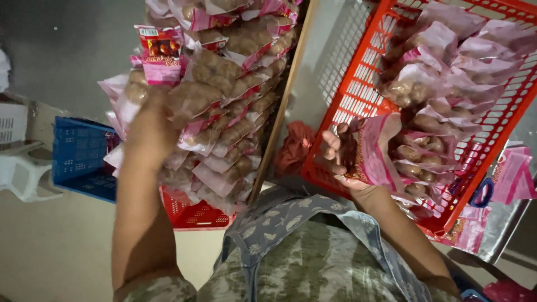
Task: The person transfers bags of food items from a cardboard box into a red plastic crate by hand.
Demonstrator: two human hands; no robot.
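My left hand (150, 127) presses against a tall stack of clear and pink bags (224, 84) filled with round brown pieces; its fingers are buried among the bags, so its grip is hidden. My right hand (338, 156) holds one such pink bag (386, 148) at the near edge of a red plastic basket (358, 89). More filled pink bags (453, 61) lie heaped inside that basket.
A second red basket (193, 215) sits under the stack at the left. A blue crate (81, 162) and a white plastic chair (22, 173) stand on the floor further left. Red crumpled cloth (293, 148) lies between the baskets. Loose pink bags (512, 176) rest at right.
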